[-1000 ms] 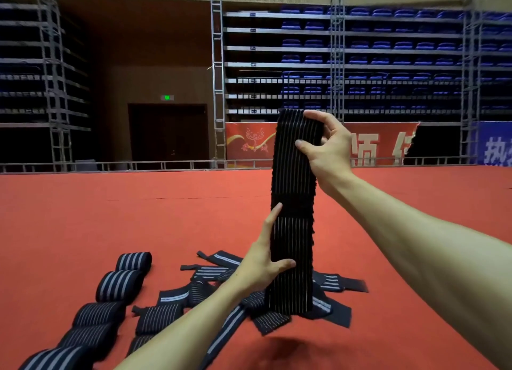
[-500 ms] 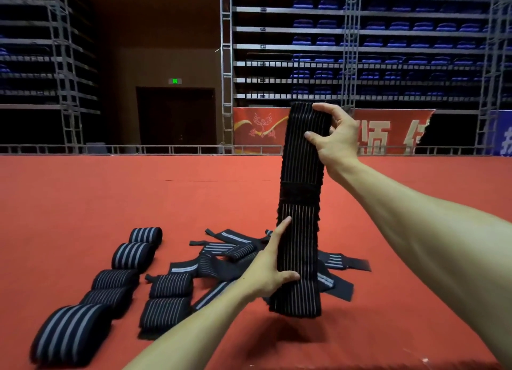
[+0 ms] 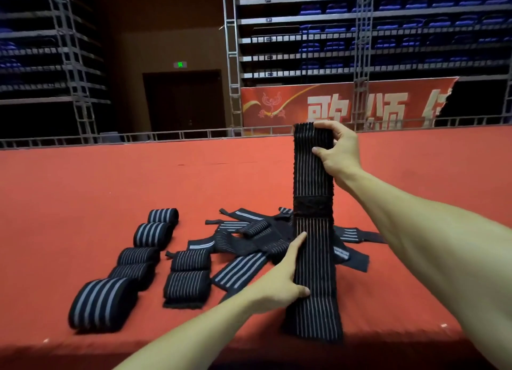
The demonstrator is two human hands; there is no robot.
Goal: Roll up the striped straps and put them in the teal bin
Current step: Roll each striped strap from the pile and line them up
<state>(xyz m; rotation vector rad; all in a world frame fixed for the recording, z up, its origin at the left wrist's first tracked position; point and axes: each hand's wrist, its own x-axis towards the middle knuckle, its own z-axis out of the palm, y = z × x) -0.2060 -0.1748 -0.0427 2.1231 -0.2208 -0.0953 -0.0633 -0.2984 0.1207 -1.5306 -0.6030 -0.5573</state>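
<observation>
Right hand pinched top end of strap, left hand gripped lower part: strap held taut and upright, likely flattening for rolling. Bottom end near front edge of red carpet. Rolled straps lined up left, loose pile behind. Teal bin unseen.

One long black striped strap stands upright, pulled flat, with thin pale lines down its length and a plain dark band across the middle. To its left, rolled straps sit in two rows on the red tabletop. Just behind it, a loose pile of unrolled ones lies tangled.
</observation>
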